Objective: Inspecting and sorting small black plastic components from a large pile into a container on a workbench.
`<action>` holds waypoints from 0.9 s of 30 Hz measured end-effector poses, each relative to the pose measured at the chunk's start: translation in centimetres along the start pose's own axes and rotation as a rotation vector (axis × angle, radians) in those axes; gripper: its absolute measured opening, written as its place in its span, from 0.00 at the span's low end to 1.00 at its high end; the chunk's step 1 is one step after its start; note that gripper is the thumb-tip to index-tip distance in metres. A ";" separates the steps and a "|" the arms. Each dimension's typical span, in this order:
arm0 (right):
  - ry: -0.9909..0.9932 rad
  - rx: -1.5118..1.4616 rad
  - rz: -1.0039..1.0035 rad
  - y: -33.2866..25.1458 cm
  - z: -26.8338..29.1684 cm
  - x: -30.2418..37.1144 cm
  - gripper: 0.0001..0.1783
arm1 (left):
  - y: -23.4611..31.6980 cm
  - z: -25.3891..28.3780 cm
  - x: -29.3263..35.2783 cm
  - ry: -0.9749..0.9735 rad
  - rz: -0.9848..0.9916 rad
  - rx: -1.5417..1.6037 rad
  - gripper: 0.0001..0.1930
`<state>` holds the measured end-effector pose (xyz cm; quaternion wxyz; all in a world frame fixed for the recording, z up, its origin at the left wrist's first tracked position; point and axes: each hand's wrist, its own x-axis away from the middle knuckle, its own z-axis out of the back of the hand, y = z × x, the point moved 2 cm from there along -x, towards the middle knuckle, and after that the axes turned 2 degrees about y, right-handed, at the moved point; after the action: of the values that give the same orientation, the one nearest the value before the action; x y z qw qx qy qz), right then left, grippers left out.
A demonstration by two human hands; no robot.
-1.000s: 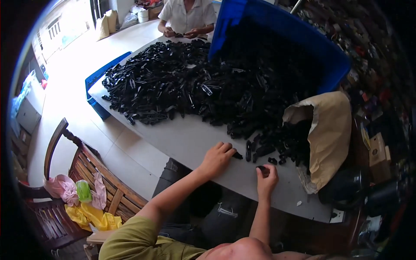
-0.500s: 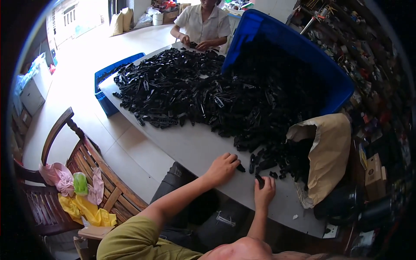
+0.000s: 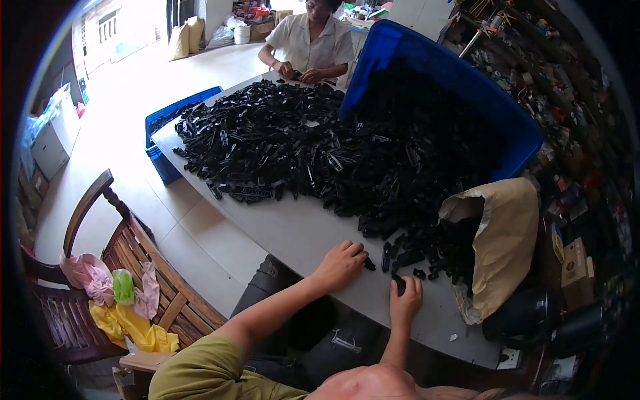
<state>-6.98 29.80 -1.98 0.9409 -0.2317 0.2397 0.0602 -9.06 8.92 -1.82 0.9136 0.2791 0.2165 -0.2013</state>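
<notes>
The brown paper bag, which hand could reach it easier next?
Probably the right hand: it is nearer the brown paper bag, though it holds a small black piece. The left hand is farther off, beside another black piece.

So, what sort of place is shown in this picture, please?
Probably a small workshop: a large pile of black parts covers much of the table, a tilted blue bin holds more, and another person works at the far end.

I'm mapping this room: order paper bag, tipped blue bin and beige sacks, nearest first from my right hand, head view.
1. Paper bag: right of your right hand.
2. Tipped blue bin: beyond the bag.
3. Beige sacks: far upper left.
</notes>
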 end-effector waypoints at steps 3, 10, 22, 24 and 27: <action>0.052 -0.030 -0.016 0.0 -0.3 0.0 0.13 | -0.2 -0.2 0.0 0.021 -0.009 0.001 0.15; 0.005 0.001 -0.006 0.1 -0.2 0.2 0.15 | 0.0 0.3 0.1 0.007 -0.011 0.007 0.14; 0.047 -0.048 -0.011 -0.3 0.1 0.0 0.13 | 0.0 0.4 0.1 0.011 -0.012 0.036 0.13; 0.053 -0.042 0.009 -0.3 0.1 0.0 0.13 | 0.1 0.5 0.1 0.010 -0.008 0.042 0.13; 0.034 -0.033 -0.030 -0.2 0.0 0.0 0.14 | 0.2 0.8 0.0 0.015 -0.002 0.044 0.13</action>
<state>-6.90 29.61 -1.91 0.9336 -0.2517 0.2508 0.0460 -8.71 8.62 -1.15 0.9055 0.3002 0.2190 -0.2049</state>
